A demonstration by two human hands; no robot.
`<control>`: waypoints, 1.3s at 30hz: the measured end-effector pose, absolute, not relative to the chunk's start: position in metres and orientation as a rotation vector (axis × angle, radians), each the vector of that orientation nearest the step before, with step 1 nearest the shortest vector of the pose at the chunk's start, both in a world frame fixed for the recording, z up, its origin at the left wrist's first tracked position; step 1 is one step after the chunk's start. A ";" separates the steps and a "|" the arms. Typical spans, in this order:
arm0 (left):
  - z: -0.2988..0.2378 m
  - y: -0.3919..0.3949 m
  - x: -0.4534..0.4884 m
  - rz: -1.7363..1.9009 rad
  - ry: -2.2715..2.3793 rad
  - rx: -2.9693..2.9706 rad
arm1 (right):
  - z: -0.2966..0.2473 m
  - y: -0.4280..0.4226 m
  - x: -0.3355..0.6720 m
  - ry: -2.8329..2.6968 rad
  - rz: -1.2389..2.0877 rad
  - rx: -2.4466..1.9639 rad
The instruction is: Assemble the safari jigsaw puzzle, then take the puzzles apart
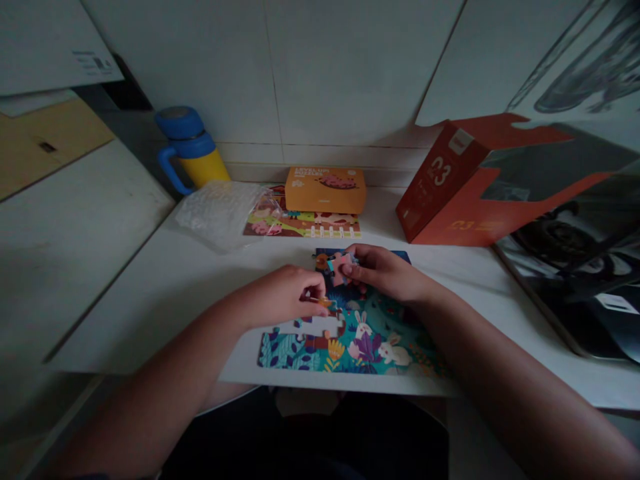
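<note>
A partly assembled jigsaw puzzle (350, 343) with rabbits and teal foliage lies on the white table (200, 280) near its front edge. My left hand (283, 293) rests on the puzzle's upper left, fingers pinched on a small orange piece (323, 302). My right hand (383, 270) is at the puzzle's top, fingers closed on a pinkish puzzle piece (340, 267). The two hands sit close together, a few centimetres apart. A white gap in the puzzle shows just below my left fingers.
A second finished puzzle strip (305, 223) lies behind, with a small orange box (325, 190) on it. A clear plastic bag (220, 210) and a yellow-blue bottle (193, 150) stand back left. An open red box (460, 183) is back right; a dark glossy sheet (575, 267) lies right.
</note>
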State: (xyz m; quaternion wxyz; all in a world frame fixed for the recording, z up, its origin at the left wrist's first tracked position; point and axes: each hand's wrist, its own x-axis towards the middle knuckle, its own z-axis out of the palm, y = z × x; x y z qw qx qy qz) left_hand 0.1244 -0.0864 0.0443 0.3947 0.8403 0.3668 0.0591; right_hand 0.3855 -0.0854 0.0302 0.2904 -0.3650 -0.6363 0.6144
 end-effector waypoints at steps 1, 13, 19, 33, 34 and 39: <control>0.044 -0.084 0.123 0.166 0.975 2.075 | 0.032 -0.086 0.386 -1.674 1.657 -0.936; 0.037 -0.075 0.128 0.495 0.789 1.591 | 0.015 -0.083 0.382 -1.588 1.689 -0.953; 0.053 -0.076 0.108 0.192 0.984 2.147 | 0.023 -0.085 0.384 -1.720 1.708 -1.022; 0.055 -0.079 0.095 0.005 0.970 2.357 | 0.019 -0.083 0.387 -1.754 1.713 -1.047; 0.056 -0.078 0.095 0.021 0.993 2.341 | 0.020 -0.084 0.387 -1.754 1.724 -1.028; 0.054 -0.070 0.101 0.208 1.153 2.149 | 0.021 -0.088 0.385 -1.720 1.808 -0.884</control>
